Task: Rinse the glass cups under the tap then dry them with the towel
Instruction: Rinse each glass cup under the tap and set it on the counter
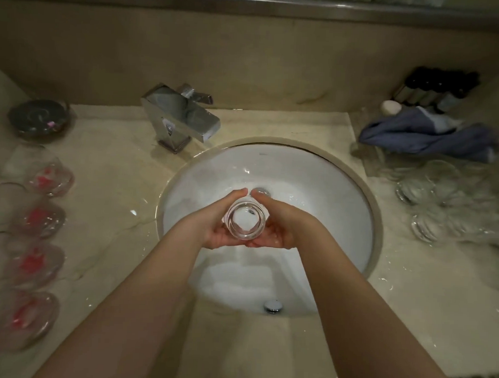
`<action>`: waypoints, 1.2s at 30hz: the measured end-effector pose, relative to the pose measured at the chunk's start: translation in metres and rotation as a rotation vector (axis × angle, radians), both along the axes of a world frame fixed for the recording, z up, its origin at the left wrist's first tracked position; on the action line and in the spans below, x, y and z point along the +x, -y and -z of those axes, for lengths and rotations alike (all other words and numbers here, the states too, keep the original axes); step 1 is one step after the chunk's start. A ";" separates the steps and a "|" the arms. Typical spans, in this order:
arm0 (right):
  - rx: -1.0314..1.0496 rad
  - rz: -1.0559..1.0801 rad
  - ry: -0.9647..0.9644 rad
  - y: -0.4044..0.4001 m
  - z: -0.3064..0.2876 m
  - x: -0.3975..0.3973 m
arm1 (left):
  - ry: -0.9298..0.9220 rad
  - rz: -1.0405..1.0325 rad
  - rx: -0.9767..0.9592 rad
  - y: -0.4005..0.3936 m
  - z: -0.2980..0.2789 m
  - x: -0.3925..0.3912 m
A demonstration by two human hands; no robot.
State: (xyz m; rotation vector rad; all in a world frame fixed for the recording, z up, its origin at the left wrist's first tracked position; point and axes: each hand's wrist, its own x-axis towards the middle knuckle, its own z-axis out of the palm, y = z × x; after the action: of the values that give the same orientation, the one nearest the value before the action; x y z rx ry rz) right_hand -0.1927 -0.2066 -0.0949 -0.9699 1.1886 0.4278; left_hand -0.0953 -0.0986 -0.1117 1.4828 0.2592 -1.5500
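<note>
A clear glass cup [245,221] stands upright over the middle of the white sink basin [341,209], its mouth facing up at me. My left hand [213,218] and my right hand [281,221] wrap it from both sides, fingertips nearly meeting on the far side. The chrome tap [180,115] sits at the back left of the basin; no water stream shows. A blue towel [431,138] lies crumpled on the counter at the back right. Several glass cups with red marks [40,221] line the left counter. Several clear glasses [437,201] stand on the right counter.
A dark round dish [38,118] sits at the back left. Dark small bottles [435,88] and a white soap [391,107] stand behind the towel. The beige counter [115,184] is wet, with droplets around the basin. The drain [261,192] lies beyond my fingers.
</note>
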 end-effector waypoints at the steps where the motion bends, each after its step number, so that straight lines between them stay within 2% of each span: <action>1: -0.005 0.009 0.002 0.001 -0.002 -0.005 | 0.008 0.018 -0.006 0.001 -0.001 -0.003; 5: -0.026 0.017 0.056 0.004 -0.010 -0.030 | 0.070 0.070 -0.114 0.006 -0.014 -0.024; 8: -0.118 0.032 0.209 0.010 -0.012 -0.057 | 0.202 0.100 -0.155 0.012 -0.019 -0.037; 14: -0.262 0.232 0.501 0.028 -0.028 -0.148 | 0.409 0.340 -0.351 0.046 -0.046 -0.088; 18: -0.423 0.233 0.594 0.058 -0.043 -0.223 | 0.567 0.489 -0.419 0.082 -0.062 -0.140; 22: -0.653 0.110 0.544 0.095 -0.061 -0.295 | 0.697 0.645 -0.520 0.122 -0.070 -0.198; 28: -0.966 -0.194 0.326 0.149 -0.081 -0.355 | 0.999 0.721 -0.641 0.177 -0.069 -0.271; 32: -1.195 -0.482 0.205 0.176 -0.084 -0.363 | 1.150 0.772 -0.605 0.206 -0.061 -0.290; 36: -1.271 -0.624 0.134 0.198 -0.073 -0.361 | 1.308 0.872 -0.521 0.228 -0.055 -0.300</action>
State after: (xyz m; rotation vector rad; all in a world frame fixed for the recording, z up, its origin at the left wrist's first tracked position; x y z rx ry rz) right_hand -0.5533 -0.4044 -0.0218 -2.4519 0.9475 0.0213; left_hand -0.3956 -0.3264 -0.0563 1.9067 -1.5695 -0.7604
